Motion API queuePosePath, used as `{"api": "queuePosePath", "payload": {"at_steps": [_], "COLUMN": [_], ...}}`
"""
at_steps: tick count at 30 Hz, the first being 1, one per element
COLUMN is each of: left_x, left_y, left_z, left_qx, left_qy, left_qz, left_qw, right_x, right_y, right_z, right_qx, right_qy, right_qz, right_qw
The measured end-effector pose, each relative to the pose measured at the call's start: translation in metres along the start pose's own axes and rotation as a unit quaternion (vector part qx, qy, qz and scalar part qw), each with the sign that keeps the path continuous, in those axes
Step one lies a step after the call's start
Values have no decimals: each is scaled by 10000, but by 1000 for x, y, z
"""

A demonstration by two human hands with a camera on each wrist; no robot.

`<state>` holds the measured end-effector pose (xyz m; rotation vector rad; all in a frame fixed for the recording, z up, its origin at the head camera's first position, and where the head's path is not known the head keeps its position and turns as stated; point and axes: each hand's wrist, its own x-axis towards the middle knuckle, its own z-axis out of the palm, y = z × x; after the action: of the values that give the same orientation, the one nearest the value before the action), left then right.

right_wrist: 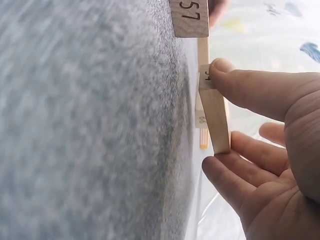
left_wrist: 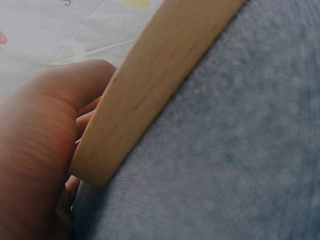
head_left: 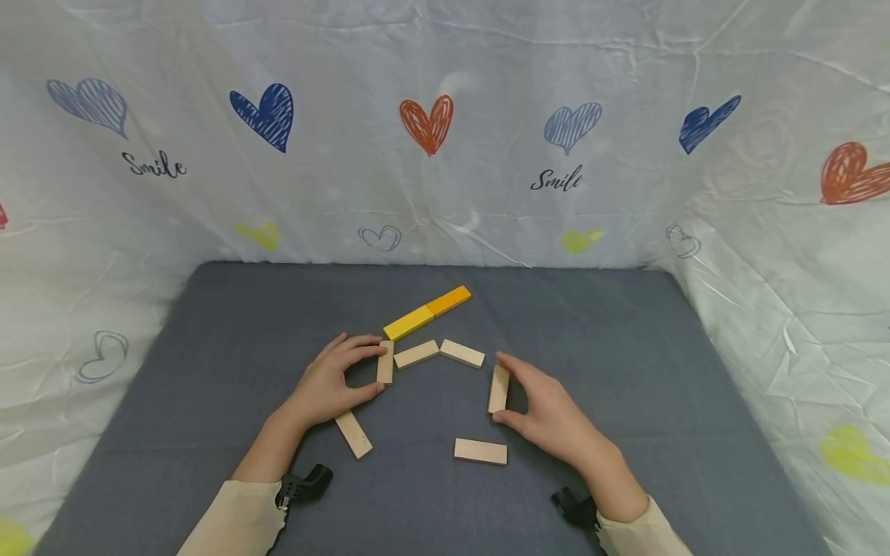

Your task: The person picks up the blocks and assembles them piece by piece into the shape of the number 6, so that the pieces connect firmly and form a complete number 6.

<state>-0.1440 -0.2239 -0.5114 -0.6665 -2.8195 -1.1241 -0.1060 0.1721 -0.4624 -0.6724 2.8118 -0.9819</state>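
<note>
My left hand (head_left: 332,382) pinches a plain wooden block (head_left: 385,363) by its two ends, thumb at the near end and fingers at the far one. Just under that wrist lies a slanted wooden block (head_left: 354,435), partly covered by the hand. On the right, my right hand (head_left: 552,413) grips another wooden block (head_left: 498,388) between thumb and fingertips; the right wrist view shows the thumb on its numbered end. Between the hands, two wooden blocks (head_left: 416,354) (head_left: 462,353) lie end to end in a shallow peak.
Beyond the plain blocks, a yellow block (head_left: 409,322) and an orange block (head_left: 449,300) form a slanting line. One more wooden block (head_left: 480,452), marked 57 on its end, lies nearer. A grey cloth (head_left: 598,324) covers the table, with a heart-printed curtain (head_left: 487,208) behind.
</note>
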Motion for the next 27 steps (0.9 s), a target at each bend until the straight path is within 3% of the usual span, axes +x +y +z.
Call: {"api": "queuePosePath", "payload": {"at_steps": [27], "left_x": [0], "left_y": [0], "left_z": [1], "left_qx": [59], "left_qy": [36], "left_qz": [-19], "left_qw": [10000], "right_x": [11], "right_y": [-8], "right_z": [14], "right_qx": [87], "right_qy": [-167], "right_qz": [104], "right_qw": [9998]}}
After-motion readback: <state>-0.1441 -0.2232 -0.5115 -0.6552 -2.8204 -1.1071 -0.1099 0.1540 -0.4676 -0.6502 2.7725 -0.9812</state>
